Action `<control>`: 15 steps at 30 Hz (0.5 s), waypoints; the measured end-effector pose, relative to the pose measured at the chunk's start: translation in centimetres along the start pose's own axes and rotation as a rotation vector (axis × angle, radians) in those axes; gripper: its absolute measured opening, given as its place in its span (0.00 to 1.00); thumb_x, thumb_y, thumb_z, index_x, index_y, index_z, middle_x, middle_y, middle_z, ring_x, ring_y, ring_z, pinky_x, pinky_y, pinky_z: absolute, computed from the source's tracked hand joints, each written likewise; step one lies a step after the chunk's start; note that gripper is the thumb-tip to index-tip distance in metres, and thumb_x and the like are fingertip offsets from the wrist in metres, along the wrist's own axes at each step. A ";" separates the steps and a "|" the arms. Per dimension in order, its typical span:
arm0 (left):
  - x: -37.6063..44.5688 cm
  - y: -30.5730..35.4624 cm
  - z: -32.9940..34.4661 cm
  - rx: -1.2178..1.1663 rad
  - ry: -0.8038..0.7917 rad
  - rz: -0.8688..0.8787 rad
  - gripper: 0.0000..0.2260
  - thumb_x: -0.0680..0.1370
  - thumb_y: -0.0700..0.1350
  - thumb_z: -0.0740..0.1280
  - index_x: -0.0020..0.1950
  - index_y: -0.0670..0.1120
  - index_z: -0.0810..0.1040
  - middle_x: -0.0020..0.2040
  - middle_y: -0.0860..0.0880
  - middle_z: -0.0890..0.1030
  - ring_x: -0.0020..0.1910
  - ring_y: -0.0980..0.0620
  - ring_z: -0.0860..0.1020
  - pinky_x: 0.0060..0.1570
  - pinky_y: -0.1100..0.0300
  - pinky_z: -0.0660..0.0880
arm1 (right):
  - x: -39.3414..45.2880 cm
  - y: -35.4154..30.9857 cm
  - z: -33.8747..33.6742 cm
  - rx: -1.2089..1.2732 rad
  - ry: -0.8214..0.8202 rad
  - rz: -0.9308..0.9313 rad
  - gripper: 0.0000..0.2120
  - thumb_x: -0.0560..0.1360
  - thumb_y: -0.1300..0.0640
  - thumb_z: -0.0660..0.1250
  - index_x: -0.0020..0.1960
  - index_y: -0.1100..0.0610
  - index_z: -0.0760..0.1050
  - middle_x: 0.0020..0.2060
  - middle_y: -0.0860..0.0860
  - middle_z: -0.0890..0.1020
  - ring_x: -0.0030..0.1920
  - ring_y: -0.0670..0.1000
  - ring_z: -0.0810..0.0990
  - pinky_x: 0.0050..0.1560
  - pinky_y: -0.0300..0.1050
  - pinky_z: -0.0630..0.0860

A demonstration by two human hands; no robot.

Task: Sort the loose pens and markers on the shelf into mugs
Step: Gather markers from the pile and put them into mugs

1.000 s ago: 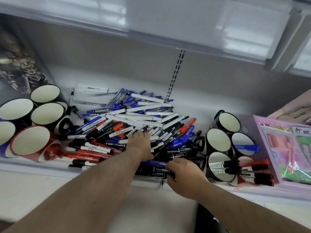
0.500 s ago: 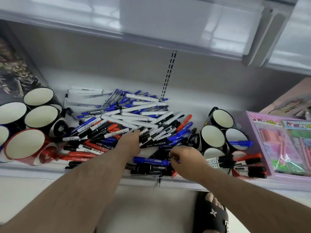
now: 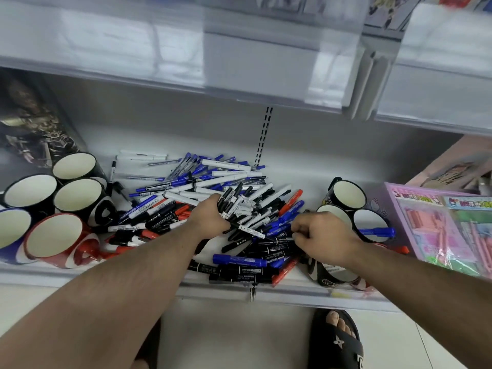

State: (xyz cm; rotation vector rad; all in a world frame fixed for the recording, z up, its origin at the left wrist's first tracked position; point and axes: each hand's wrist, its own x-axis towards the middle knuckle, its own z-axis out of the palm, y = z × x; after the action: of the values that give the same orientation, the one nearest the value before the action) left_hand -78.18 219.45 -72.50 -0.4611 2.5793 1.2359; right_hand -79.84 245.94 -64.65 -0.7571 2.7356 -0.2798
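The right hand [image 3: 323,239] hides its own fingertips and most of the front mug [image 3: 330,272].

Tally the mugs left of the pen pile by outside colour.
black mugs: 3
blue mug: 1
red mug: 1
Total: 5

L hand [image 3: 210,219] — marker bundle [image 3: 234,206] now gripped

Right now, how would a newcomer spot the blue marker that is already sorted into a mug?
Look to the mug cluster right of the pen pile, beside the pink stationery pack. The blue marker sticks out of the mug nearest that pack, the only marker lying alone across a mug rim.
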 end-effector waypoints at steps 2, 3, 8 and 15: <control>-0.1 0.1 -0.2 -0.058 0.041 0.000 0.19 0.69 0.37 0.71 0.57 0.46 0.71 0.40 0.47 0.78 0.33 0.49 0.75 0.27 0.63 0.68 | -0.2 0.1 -0.3 0.004 0.004 0.015 0.06 0.76 0.52 0.65 0.50 0.49 0.79 0.39 0.42 0.77 0.43 0.47 0.75 0.44 0.39 0.71; -0.1 0.1 -0.3 -0.089 0.063 -0.002 0.18 0.69 0.37 0.71 0.56 0.47 0.71 0.40 0.47 0.79 0.32 0.50 0.75 0.27 0.63 0.68 | -0.4 0.1 -0.4 0.011 0.001 0.023 0.06 0.76 0.53 0.65 0.50 0.48 0.79 0.39 0.42 0.78 0.43 0.47 0.75 0.44 0.39 0.72; -0.1 0.0 -0.6 -0.328 0.170 -0.064 0.18 0.70 0.35 0.71 0.55 0.47 0.71 0.43 0.48 0.80 0.38 0.51 0.78 0.32 0.62 0.72 | -0.8 -0.1 -0.2 0.009 -0.054 0.055 0.05 0.77 0.52 0.65 0.50 0.48 0.79 0.39 0.41 0.77 0.43 0.45 0.75 0.40 0.37 0.67; 0.3 1.0 -1.3 -0.670 0.251 -0.145 0.11 0.70 0.32 0.69 0.48 0.43 0.75 0.38 0.48 0.78 0.34 0.52 0.74 0.30 0.63 0.69 | 1.5 -2.0 0.7 0.333 -0.061 0.268 0.03 0.75 0.53 0.67 0.46 0.50 0.79 0.41 0.44 0.81 0.44 0.47 0.81 0.45 0.40 0.74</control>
State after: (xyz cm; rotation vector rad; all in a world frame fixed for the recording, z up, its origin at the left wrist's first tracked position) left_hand -78.90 218.93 -71.09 -0.9588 2.1924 2.0859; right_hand -79.85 243.37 -65.10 -0.3021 2.5965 -0.6191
